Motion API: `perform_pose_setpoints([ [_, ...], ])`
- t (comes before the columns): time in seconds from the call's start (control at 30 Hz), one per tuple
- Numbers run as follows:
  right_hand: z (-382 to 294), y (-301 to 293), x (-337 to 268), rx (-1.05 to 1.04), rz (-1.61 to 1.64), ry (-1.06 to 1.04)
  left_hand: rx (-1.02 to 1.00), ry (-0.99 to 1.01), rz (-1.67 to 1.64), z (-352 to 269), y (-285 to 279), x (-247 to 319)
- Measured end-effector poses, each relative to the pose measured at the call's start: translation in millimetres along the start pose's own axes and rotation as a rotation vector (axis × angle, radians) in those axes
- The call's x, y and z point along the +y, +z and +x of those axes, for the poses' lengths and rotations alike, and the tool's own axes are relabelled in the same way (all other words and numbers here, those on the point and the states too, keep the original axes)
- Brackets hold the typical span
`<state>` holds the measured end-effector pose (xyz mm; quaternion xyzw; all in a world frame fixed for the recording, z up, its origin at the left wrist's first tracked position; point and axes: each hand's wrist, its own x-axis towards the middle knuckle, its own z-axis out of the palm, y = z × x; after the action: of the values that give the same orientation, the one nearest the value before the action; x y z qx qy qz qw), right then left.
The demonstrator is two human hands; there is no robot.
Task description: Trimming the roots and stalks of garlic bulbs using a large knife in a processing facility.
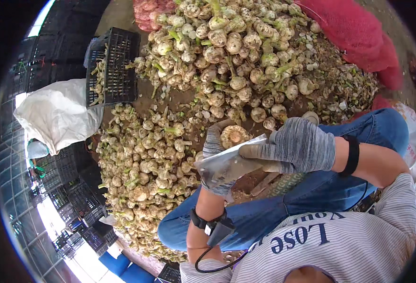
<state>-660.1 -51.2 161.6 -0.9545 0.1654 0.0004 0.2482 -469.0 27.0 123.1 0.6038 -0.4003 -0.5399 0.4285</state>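
Both hands wear grey knit gloves. My left hand (214, 141) holds a garlic bulb (235, 136), its round, pale root end facing up. In my right hand (294, 146) is a broad metal blade (225, 166), gripped at its right end; the handle is hidden by the glove. The blade lies across the front of my left hand, just below the bulb, and covers part of palm and fingers. Whether its edge touches the bulb I cannot tell. Beyond my hands lies a large heap of garlic bulbs (229, 46), some with green stems.
Another garlic heap (147, 173) spreads at the left. A black plastic crate (121, 67) with cut stalks stands behind it, beside a white sack (59, 109). Stalk and skin scraps (346, 81) lie right of the far heap, near a red mesh sack (360, 35). My crossed legs (300, 198) are below my hands.
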Motion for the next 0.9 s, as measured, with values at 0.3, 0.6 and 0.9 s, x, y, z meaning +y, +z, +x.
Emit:
perform_pose_setpoints([
  [0.3,-17.9,31.3,79.8,0.243,0.518,0.591,0.127,0.02,0.15,-34.8,-4.9,6.7],
  [0.6,-2.3,-14.6,21.8,-0.301,0.795,0.366,-0.42,0.646,0.909,-5.8,-33.7,13.5],
  [0.9,-28.6,39.0,81.4,0.085,0.924,0.636,-0.255,-0.843,1.65,-49.5,-159.6,27.2],
])
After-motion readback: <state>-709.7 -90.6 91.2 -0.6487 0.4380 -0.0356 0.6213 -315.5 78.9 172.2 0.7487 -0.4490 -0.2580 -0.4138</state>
